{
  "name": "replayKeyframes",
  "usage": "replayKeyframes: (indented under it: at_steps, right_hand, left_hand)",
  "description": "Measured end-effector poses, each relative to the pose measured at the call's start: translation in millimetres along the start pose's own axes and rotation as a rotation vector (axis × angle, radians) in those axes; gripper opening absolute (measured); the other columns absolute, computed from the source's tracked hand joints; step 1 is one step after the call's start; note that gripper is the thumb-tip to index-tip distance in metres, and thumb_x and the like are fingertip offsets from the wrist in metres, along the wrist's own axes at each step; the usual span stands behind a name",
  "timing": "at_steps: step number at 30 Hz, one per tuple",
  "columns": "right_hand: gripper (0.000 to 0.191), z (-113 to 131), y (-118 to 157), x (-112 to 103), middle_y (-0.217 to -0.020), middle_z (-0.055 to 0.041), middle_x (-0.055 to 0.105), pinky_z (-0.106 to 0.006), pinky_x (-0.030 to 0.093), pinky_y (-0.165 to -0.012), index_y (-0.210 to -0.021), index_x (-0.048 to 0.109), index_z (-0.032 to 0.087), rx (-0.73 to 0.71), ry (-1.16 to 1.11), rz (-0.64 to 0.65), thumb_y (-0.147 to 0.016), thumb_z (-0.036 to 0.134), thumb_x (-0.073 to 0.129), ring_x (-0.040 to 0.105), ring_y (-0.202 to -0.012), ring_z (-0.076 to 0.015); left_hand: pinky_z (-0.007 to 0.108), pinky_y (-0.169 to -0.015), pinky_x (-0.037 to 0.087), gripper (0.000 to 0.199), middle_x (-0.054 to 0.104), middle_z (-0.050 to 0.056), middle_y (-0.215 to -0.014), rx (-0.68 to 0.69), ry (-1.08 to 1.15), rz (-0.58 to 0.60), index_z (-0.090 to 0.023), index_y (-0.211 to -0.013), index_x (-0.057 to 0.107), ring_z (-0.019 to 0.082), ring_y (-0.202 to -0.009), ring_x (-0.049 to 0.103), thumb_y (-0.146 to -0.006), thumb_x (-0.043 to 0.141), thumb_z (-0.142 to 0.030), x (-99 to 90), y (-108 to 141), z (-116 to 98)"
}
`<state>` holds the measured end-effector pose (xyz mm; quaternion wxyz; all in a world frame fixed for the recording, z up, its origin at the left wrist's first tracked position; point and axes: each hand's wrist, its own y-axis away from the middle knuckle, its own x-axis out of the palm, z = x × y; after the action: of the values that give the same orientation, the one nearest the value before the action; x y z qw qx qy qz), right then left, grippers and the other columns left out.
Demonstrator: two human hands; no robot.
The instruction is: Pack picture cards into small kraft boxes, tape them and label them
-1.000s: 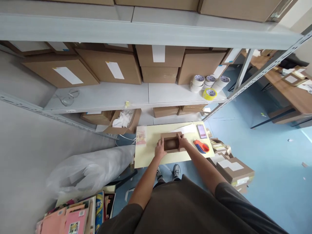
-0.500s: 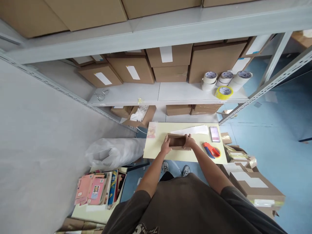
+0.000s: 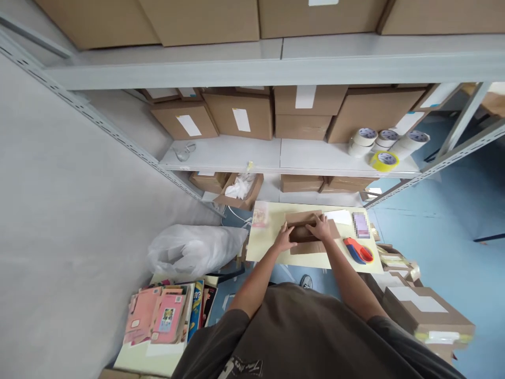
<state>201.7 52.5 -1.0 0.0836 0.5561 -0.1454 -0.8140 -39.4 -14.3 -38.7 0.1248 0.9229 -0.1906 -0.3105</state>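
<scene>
Flaps (image 3: 303, 216) of the small brown oblong cardboard box (image 3: 310, 247) had swung outward since the earlier frame. From the head view, it lay unfolded but unclosed on the pale-yellow rectangular tabletop (image 3: 262, 250), left hand (image 3: 283, 239) and right hand (image 3: 321, 230) at its opening, fingers spread.

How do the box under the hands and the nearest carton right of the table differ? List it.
The box is open, flaps spread; the carton looks shut. The left hand and right hand touch the box; neither touches the carton. The carton bears a white patch; the box shows none. Both are brown cardboard.
</scene>
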Motion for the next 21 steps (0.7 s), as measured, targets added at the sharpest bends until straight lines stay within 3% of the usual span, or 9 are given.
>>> replayKeyframes:
  at_steps: [3, 6, 10, 14, 17, 21]
  right_hand:
    - [0.086, 56, 5, 17, -0.177, -0.0212, 0.014, -0.057, 0.023, -0.125, -0.166, 0.033, 0.016, 0.005, 0.029, -0.192, -0.091, 0.047, 0.062, 0.007, -0.163, -0.0436]
    - [0.091, 97, 9, 34, -0.178, -0.0219, 0.008, -0.061, 0.023, -0.125, -0.168, 0.027, 0.014, 0.085, 0.018, -0.233, -0.090, 0.044, 0.062, 0.007, -0.163, -0.0465]
    - [0.102, 124, 15, 39, -0.178, -0.0201, 0.007, -0.065, 0.030, -0.122, -0.170, 0.016, 0.014, 0.089, 0.007, -0.131, -0.087, 0.045, 0.066, 0.004, -0.162, -0.0499]
    - [0.090, 149, 23, 38, -0.178, -0.0139, 0.017, -0.057, 0.040, -0.120, -0.171, 0.015, 0.023, -0.021, 0.012, -0.079, -0.094, 0.040, 0.058, 0.016, -0.163, -0.0424]
    - [0.080, 177, 20, 52, -0.176, -0.0105, 0.025, -0.048, 0.039, -0.123, -0.171, 0.021, 0.024, -0.146, -0.016, -0.034, -0.098, 0.035, 0.052, 0.024, -0.162, -0.0344]
    - [0.075, 214, -4, 92, -0.177, -0.0110, 0.023, -0.041, 0.034, -0.126, -0.169, 0.029, 0.018, -0.244, -0.034, 0.142, -0.099, 0.033, 0.052, 0.017, -0.165, -0.0289]
  left_hand:
    - [0.046, -0.131, 0.027, 0.083, 0.020, 0.015, -0.177, 0.062, 0.101, -0.053, -0.021, -0.161, 0.047, 0.032, -0.163, 0.023, -0.085, 0.077, -0.035, -24.1, -1, 23]
    - [0.048, -0.129, 0.031, 0.081, 0.027, 0.015, -0.175, 0.118, 0.129, 0.004, -0.022, -0.159, 0.050, 0.033, -0.161, 0.030, -0.083, 0.079, -0.032, -42.4, -6, 39]
    - [0.049, -0.127, 0.035, 0.080, 0.022, 0.014, -0.177, 0.114, 0.118, 0.018, -0.024, -0.158, 0.051, 0.034, -0.160, 0.031, -0.084, 0.080, -0.033, -50.6, -15, 43]
    - [0.048, -0.131, 0.030, 0.064, 0.038, 0.014, -0.170, 0.110, 0.137, -0.115, -0.020, -0.156, 0.054, 0.029, -0.160, 0.032, -0.093, 0.066, -0.026, -58.1, -17, 51]
    - [0.048, -0.132, 0.028, 0.060, 0.051, 0.012, -0.162, 0.043, 0.142, -0.205, -0.023, -0.156, 0.052, 0.026, -0.156, 0.039, -0.096, 0.059, -0.023, -73.3, -17, 72]
    - [0.046, -0.130, 0.029, 0.065, 0.052, 0.013, -0.161, -0.118, 0.135, -0.268, -0.023, -0.160, 0.045, 0.027, -0.154, 0.042, -0.097, 0.059, -0.024, -98.0, -20, 116]
